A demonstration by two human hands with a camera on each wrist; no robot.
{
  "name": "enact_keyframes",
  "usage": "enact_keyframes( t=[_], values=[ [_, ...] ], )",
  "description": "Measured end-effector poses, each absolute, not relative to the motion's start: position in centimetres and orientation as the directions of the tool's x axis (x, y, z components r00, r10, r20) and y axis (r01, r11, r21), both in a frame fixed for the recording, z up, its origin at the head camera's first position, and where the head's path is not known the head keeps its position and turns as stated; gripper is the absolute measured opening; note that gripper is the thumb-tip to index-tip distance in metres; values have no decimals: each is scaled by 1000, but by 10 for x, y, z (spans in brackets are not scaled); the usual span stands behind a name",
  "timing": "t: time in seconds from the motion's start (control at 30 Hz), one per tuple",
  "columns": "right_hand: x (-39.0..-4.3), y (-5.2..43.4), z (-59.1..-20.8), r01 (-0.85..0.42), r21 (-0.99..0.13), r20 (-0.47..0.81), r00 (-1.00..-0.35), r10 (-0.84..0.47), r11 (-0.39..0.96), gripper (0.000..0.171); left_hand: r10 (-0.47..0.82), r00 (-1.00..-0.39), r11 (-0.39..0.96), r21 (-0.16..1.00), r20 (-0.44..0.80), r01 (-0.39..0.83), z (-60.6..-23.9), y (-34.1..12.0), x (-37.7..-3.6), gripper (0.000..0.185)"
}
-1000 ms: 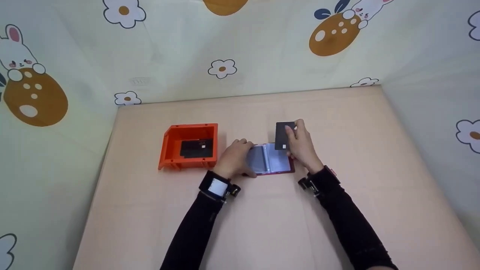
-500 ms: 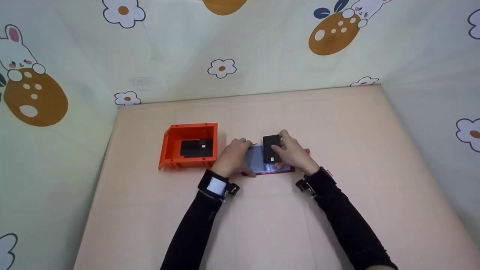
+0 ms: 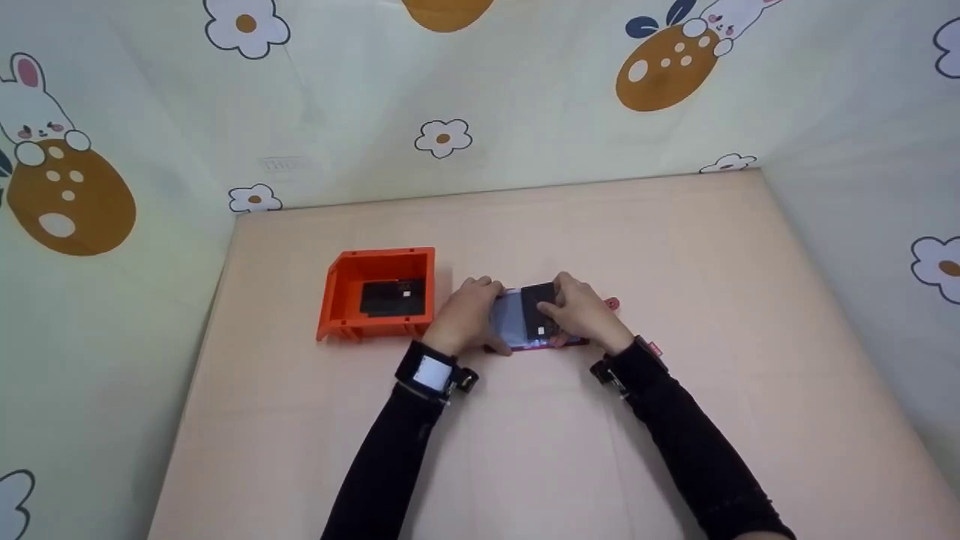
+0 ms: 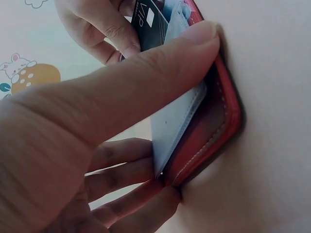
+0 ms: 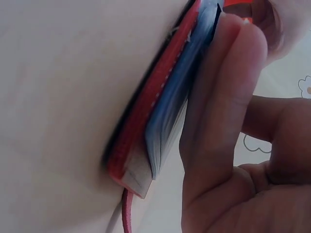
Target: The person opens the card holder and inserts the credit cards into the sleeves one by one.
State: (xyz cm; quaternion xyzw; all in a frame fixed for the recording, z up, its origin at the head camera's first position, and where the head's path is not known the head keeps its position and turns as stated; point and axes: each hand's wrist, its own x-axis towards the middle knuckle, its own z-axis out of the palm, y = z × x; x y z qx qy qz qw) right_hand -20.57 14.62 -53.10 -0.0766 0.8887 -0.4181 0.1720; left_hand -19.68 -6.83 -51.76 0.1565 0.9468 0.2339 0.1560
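Left hand [image 3: 466,315] grips the holder [image 3: 508,324], open on the table [image 3: 525,450], by its left side. Right hand [image 3: 591,309] pinches a black card [image 3: 533,304] over the holder's right half. Left of both, an orange bin [image 3: 430,283] contains more black cards [image 3: 390,298].

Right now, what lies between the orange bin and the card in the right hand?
The head view shows a narrow strip of table, then the left hand, then a clear sleeve of the open card holder.
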Motion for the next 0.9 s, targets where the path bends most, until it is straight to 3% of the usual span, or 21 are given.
enact_keyframes(
  t=[0.27,0.47,0.7,0.9],
  values=[
    [-206,144,-530,-64,-663,-201,-945,-259,746,33,374,-902,847,475,-215,237,-518,-68,-197,90],
    [-204,141,-530,-67,-657,-180,-953,-242,751,31,375,-902,845,479,-214,238,-518,-69,-196,89],
    [-198,132,-531,-105,-642,-114,-967,-229,759,45,374,-904,848,471,-206,243,-519,-69,-197,87],
    [-190,122,-532,-182,-597,-86,-954,-288,781,34,385,-903,848,459,-193,263,-520,-68,-197,89]
  ],
)
